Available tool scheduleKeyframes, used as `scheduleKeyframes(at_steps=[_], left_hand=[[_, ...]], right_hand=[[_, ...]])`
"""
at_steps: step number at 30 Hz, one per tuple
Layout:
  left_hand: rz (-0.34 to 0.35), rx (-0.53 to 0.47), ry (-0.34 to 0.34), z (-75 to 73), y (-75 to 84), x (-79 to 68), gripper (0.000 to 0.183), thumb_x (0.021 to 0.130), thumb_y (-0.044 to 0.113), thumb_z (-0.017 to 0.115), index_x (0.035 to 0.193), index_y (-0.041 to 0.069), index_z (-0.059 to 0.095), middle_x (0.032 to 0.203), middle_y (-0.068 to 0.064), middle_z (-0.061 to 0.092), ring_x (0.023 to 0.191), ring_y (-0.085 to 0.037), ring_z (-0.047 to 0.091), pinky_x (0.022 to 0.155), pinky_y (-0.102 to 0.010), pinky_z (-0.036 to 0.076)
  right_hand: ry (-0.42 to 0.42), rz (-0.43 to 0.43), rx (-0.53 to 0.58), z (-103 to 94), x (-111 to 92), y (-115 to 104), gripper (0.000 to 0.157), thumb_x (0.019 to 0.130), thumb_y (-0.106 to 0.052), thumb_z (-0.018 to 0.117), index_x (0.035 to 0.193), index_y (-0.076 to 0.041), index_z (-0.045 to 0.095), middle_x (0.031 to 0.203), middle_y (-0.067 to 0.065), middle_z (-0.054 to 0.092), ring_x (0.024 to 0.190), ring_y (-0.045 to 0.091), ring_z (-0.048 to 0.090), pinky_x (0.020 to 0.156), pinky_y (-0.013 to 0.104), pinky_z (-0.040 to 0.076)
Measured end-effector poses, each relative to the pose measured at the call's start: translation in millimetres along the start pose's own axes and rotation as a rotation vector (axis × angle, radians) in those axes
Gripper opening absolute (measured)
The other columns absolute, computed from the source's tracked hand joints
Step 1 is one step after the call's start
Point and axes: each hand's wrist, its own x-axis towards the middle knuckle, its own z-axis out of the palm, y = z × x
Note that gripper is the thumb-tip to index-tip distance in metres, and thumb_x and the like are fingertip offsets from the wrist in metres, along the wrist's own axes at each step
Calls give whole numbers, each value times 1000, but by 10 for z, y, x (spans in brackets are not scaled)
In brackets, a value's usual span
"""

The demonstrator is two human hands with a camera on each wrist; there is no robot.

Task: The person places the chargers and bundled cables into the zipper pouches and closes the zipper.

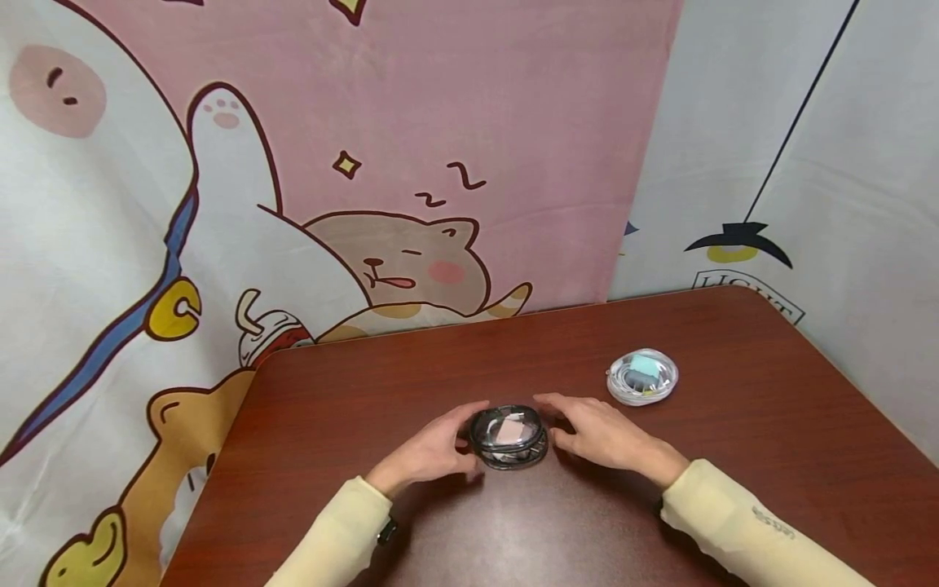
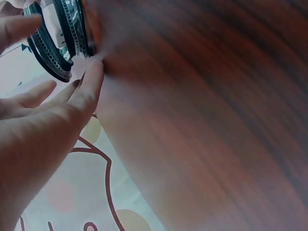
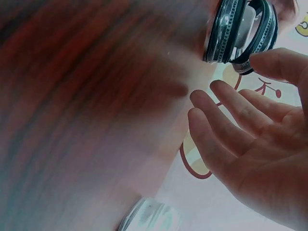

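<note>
A small oval see-through zip case (image 1: pixel 509 438) with black trim stands on the table between my hands, a pale item showing inside. In the wrist views its two zippered rims (image 2: pixel 73 29) (image 3: pixel 226 33) stand apart in a wedge. My left hand (image 1: pixel 436 447) is at the case's left side, fingers spread around it; whether they touch it I cannot tell. My right hand (image 1: pixel 605 434) lies at the right side with fingers extended. In the right wrist view its thumb (image 3: pixel 276 63) overlaps the case's edge, while the other fingers are clear of it.
A second oval clear case (image 1: pixel 642 377) with whitish trim, holding blue and grey contents, lies farther back right on the reddish-brown table (image 1: pixel 411 367). A cartoon-printed cloth (image 1: pixel 557 163) hangs behind the table's far edge, with a whitish cloth on the right.
</note>
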Motion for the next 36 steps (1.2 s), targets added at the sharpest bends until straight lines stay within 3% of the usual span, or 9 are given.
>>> scheduleKeyframes(at_steps=[6,10,14,18,25,31,36], left_hand=[[-30,27,22,-2,30,18,98,83,30,86,159,-1,32,159,-18,41,139,-29,49,111,-46,44],[-67,117,87,36,71,54,88,91,45,77,156,0,39,156,-17,47,142,-31,46,115,-51,38],[-86,170,161,93,97,106,69,102,44,64,150,-2,46,147,-19,55,136,-33,52,112,-52,42],[-100,235,195,154,121,149,66,99,40,69,145,-3,51,143,-20,57,132,-34,55,110,-50,44],[-121,333,197,219,167,175,71,91,41,79,142,-2,54,142,-18,57,129,-35,55,107,-49,45],[-111,425,193,270,178,186,75,87,45,83,140,-1,57,143,-19,56,128,-36,55,105,-48,47],[-112,523,168,301,183,188,74,88,48,80,140,0,58,147,-18,53,132,-37,53,106,-49,47]], right_hand=[[11,15,46,-15,46,53,43,95,-8,67,137,-2,63,126,12,71,117,31,67,96,53,53],[28,31,71,-7,81,79,35,99,-11,64,133,-2,66,122,11,72,110,28,70,92,51,55],[48,66,61,25,118,66,30,103,-20,62,127,-5,70,119,8,74,109,26,70,92,51,55],[45,113,52,56,149,18,31,104,-30,62,121,-6,74,113,5,75,106,24,71,89,49,56],[-18,174,34,66,149,-61,43,96,-44,71,114,-5,76,95,-1,72,85,12,65,74,39,54],[-65,162,-40,91,129,-106,51,91,-53,74,110,-5,76,95,0,63,81,12,56,70,36,50],[-83,147,-70,119,129,-125,51,88,-52,76,109,-5,75,92,-1,58,78,12,53,68,35,48]])
